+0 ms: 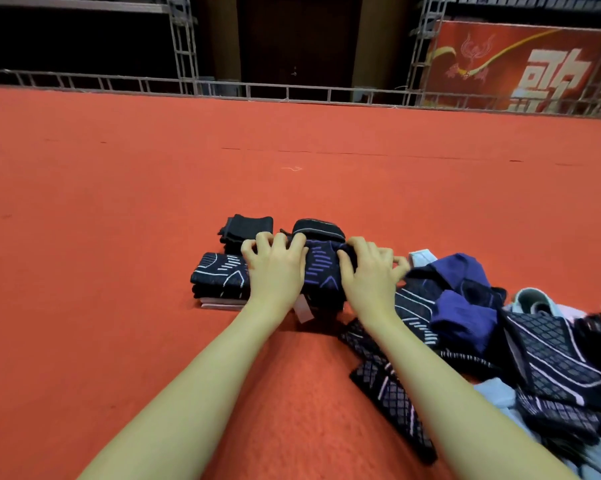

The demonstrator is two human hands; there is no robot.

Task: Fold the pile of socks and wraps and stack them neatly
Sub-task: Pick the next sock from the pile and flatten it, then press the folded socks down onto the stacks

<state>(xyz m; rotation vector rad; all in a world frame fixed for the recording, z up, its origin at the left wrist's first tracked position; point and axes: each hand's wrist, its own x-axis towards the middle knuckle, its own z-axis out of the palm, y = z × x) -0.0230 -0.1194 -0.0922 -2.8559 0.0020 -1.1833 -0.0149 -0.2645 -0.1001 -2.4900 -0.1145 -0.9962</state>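
On the red carpet both my hands grip a folded dark sock with purple stripes (321, 271). My left hand (275, 265) curls over its left side, my right hand (368, 271) over its right side. A white tag hangs from the sock's near edge. Left of it lies a stack of folded dark socks with white lines (217, 277) on a white piece. Behind are a folded black wrap (247, 226) and a rolled black piece (318, 228). The unfolded pile of socks and wraps (500, 341) spreads to the right.
The red carpet (119, 202) stretches far ahead and to the left. A metal truss rail (223, 88) runs along its far edge, with a red banner (517, 64) at the back right. A long patterned wrap (392, 393) lies beside my right forearm.
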